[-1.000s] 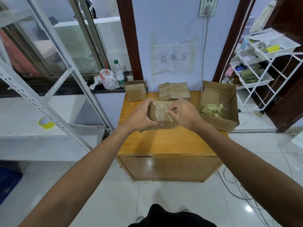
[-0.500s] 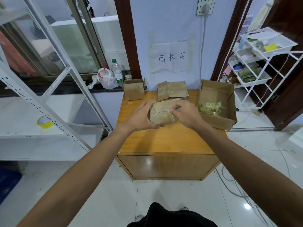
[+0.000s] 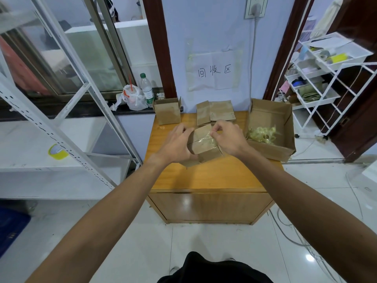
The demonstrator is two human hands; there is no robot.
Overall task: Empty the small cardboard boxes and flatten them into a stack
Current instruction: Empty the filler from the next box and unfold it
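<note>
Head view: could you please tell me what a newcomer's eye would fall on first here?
The hands at the centre: the left hand grips a small cardboard box over the wooden cabinet while the right hand pinches clear tape on its top. Next, the large open box at the cabinet's right edge, holding crumpled tape scraps, and the handwritten sign on the wall behind.

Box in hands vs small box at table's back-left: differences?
The held box is closed, clear tape across its seam; the back-left box stands with flaps up, open. The held box is gripped by the left hand while the right hand pinches its tape; the back-left box sits untouched on the table. Both are small brown cardboard.
</note>
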